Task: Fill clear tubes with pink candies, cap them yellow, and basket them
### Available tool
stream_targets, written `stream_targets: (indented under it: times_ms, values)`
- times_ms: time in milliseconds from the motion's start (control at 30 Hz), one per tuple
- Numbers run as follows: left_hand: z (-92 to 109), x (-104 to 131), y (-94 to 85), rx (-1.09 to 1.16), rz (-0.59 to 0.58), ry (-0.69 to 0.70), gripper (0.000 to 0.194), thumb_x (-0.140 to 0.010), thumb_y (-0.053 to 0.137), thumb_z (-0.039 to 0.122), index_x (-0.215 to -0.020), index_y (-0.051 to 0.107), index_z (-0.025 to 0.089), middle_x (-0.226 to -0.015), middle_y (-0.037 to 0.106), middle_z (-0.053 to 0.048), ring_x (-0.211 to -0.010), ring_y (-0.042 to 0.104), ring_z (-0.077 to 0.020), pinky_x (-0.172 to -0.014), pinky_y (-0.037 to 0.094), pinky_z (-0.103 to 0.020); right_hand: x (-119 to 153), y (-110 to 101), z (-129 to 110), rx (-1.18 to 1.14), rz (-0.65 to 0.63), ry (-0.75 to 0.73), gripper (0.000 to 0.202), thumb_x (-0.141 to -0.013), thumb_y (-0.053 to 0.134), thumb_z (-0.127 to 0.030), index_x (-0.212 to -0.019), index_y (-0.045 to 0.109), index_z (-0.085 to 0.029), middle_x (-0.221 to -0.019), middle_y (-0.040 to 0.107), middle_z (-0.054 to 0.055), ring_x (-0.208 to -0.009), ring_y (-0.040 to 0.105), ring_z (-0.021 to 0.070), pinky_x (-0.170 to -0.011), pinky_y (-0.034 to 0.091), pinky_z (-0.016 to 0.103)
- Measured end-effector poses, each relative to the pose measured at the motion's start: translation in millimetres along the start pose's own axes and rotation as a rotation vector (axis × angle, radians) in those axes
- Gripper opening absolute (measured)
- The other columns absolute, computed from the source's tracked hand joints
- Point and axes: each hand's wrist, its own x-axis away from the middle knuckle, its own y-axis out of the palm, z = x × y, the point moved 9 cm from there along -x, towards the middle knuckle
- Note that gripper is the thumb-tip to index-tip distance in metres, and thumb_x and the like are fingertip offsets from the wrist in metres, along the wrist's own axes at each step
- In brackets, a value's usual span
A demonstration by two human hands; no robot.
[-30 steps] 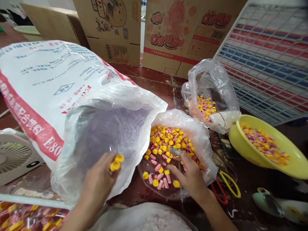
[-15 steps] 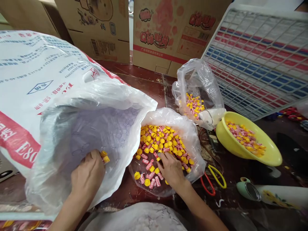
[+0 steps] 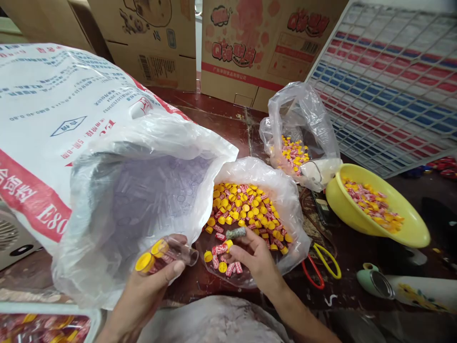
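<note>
My left hand (image 3: 150, 281) is closed around a clear plastic tube (image 3: 178, 250), its open end facing right. Yellow caps (image 3: 144, 262) and red-and-white pieces show at the left of that grip; whether this is one tube or two I cannot tell. Low over the clear bag (image 3: 293, 238) of yellow caps and small rolls, my right hand (image 3: 253, 252) has a red-and-white roll (image 3: 218, 249) with a yellow end at its thumb tip. A grey speckled sleeve (image 3: 235, 232) covers its index fingertip. The large white sack (image 3: 89, 109) lies open beside my left hand, with clear tubes (image 3: 164, 190) inside.
A yellow bowl (image 3: 378, 233) of pieces stands at the right, near another clear bag (image 3: 303, 102). Red-and-yellow-handled scissors (image 3: 326, 262) and a green-and-white cup (image 3: 374, 283) lie in front of it. Cartons (image 3: 232, 71) and a wire rack (image 3: 385, 95) line the back. A white tray (image 3: 94, 319) sits lower left.
My left hand has come toward me out of the sack, now with a clear tube showing in it. My right hand has lifted slightly from the pile with a red-and-white roll.
</note>
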Motion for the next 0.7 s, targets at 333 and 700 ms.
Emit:
stream_targets:
  times_ms: [333,700]
  values:
    - [32.4,24.1,35.6,-0.529,-0.128,0.638,0.02,-0.086,0.074,0.022,-0.105,0.078,0.03,-0.103,0.074,-0.004,-0.097,0.071,-0.0221,-0.084,0.057,-0.03,2.9,51.6,12.5,-0.266,-0.213,0.109,0.054,-0.079,0.079,-0.065,-0.105,0.071,-0.019,-0.093,0.074,0.004,-0.08,0.071,0.0175,-0.074,0.06,0.029]
    - [37.4,56.7,46.7,-0.731,-0.138,1.075,0.026,-0.101,0.056,0.029,-0.122,0.07,0.025,-0.111,0.071,-0.01,-0.101,0.067,-0.0217,-0.086,0.055,-0.03,12.6,67.5,-17.1,0.338,-0.229,-0.134,0.065,-0.06,0.094,-0.053,-0.109,0.066,-0.022,-0.101,0.071,0.003,-0.094,0.067,0.0249,-0.084,0.058,0.034]
